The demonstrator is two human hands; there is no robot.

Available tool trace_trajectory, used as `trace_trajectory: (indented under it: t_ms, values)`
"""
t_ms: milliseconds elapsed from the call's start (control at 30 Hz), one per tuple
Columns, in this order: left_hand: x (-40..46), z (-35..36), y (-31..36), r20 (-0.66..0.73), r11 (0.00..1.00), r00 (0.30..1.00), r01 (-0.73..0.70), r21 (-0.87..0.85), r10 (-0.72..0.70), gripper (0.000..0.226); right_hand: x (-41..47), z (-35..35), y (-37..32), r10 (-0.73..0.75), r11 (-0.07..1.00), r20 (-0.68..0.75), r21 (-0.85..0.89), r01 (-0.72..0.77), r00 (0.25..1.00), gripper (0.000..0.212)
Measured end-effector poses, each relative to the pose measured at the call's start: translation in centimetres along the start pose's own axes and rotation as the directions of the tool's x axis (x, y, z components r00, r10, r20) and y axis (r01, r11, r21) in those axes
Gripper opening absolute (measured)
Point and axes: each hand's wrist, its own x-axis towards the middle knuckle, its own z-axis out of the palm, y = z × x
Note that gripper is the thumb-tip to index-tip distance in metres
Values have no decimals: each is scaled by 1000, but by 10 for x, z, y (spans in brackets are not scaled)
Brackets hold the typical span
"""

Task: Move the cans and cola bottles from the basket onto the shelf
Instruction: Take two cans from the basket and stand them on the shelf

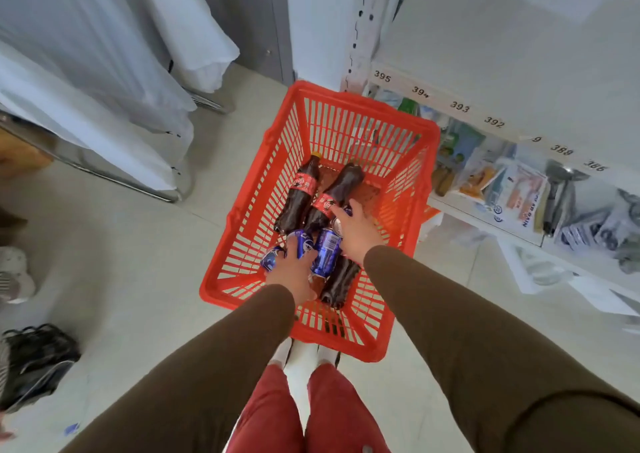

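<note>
A red plastic basket (349,103) stands on the floor in front of me. Inside lie cola bottles with red labels: one at the left (298,193), one in the middle (337,193), and a third (339,279) under my right wrist. Several blue cans lie among them, one (325,252) between my hands. My left hand (292,267) is down in the basket with its fingers closed over a blue can (301,241). My right hand (353,231) reaches in with fingers curled over another can (337,225), mostly hidden.
A white shelf unit (491,120) with number tags stands at the right, its lower shelf filled with packaged goods (519,189). White cloth-covered racks (104,106) stand at the left. A black bag (34,359) lies on the floor at the far left.
</note>
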Motion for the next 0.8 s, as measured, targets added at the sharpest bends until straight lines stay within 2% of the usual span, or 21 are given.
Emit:
trace_trajectory:
  t_ms: [133,333,567,800]
  values:
    - [11,7,2,10,1000,1000,-22,-1,22,88,10,10,1,20,1000,35,-17,-19,999,87]
    - [21,12,1,-45,1000,999,-21,-8,21,78,24,20,1,34,999,35,-3,-34,999,83]
    - [20,2,-6,-68,1000,998,-14,2,14,67,24,10,-3,163,974,-78,170,-148,984,68]
    - [9,-37,-17,-201,995,975,-92,24,95,53,-5,-20,0,182,965,-272,232,-119,945,47]
